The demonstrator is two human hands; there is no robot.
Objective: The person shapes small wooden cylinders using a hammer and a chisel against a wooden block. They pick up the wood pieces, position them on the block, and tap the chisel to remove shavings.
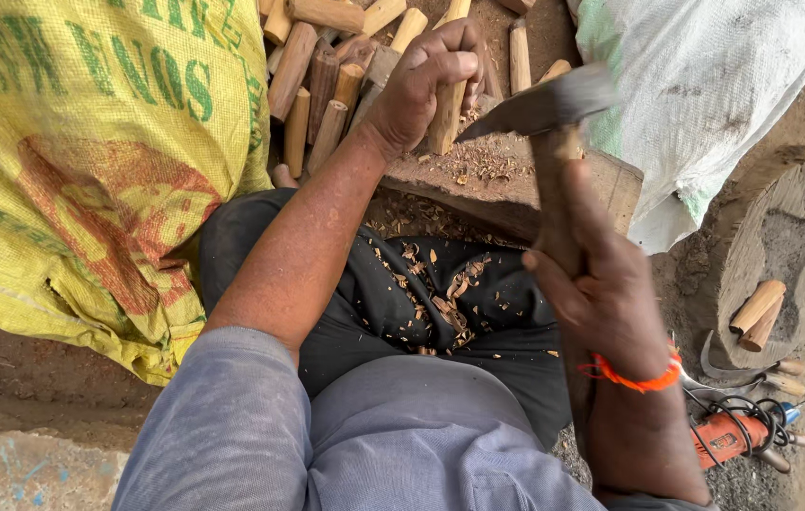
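Dirt ground with yellow sack (pixel 80 161) and white sack (pixel 705 85), wooden block (pixel 506 185) ahead: left hand (pixel 421 90) clamped round upright wood stick (pixel 447 114) standing on block, right hand (pixel 601 284) fisted on hatchet (pixel 544 109) handle, blade just beside stick.

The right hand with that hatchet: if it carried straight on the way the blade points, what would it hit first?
Most likely the wooden stick that the left hand holds upright on the chopping block. The hatchet in the right hand has its edge aimed at the stick's lower part, though depth is hard to judge.
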